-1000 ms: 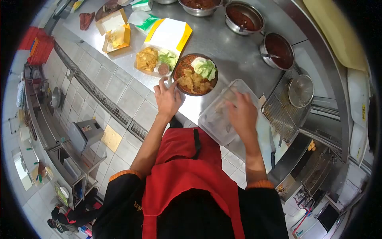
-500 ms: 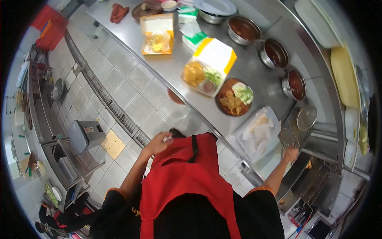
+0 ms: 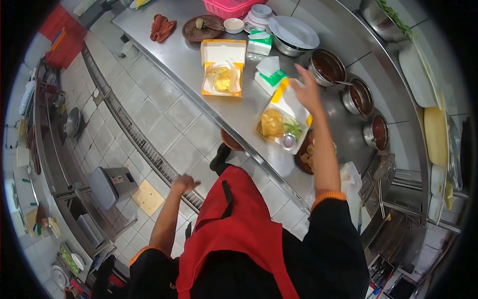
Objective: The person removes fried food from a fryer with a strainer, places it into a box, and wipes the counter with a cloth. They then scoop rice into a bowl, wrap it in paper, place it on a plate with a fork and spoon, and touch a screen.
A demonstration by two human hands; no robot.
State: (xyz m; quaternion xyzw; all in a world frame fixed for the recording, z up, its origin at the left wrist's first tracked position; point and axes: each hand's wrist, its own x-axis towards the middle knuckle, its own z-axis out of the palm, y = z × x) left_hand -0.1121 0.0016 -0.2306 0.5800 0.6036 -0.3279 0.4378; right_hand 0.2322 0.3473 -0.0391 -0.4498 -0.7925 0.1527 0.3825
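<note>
My right hand (image 3: pixel 307 93) is open, fingers spread, reaching over the lid of a yellow-and-white food box (image 3: pixel 290 102). In that box lie a golden fried piece (image 3: pixel 272 124), green shredded vegetables (image 3: pixel 291 128) and a small lidded cup (image 3: pixel 288 141). A green-and-white tissue box (image 3: pixel 271 77) is close by the fingertips. Partly hidden by my right forearm is a round brown plate (image 3: pixel 303 160) of fried pieces. My left hand (image 3: pixel 184 184) hangs over the tiled floor beside my red apron, holding nothing, its fingers loosely apart.
Another open food box (image 3: pixel 222 84) with yellow food stands farther along the steel counter (image 3: pixel 231 107). Three metal pots, one a sauce pot (image 3: pixel 326 67), line the back wall. A clear plastic tub (image 3: pixel 350 180) and a wire strainer (image 3: pixel 383 167) are at the right. A grey bin (image 3: pixel 112 185) stands on the floor.
My right hand has let go of the strainer handle at the right and moved up over the food box. My left hand has dropped slightly away from the apron. The view has shifted.
</note>
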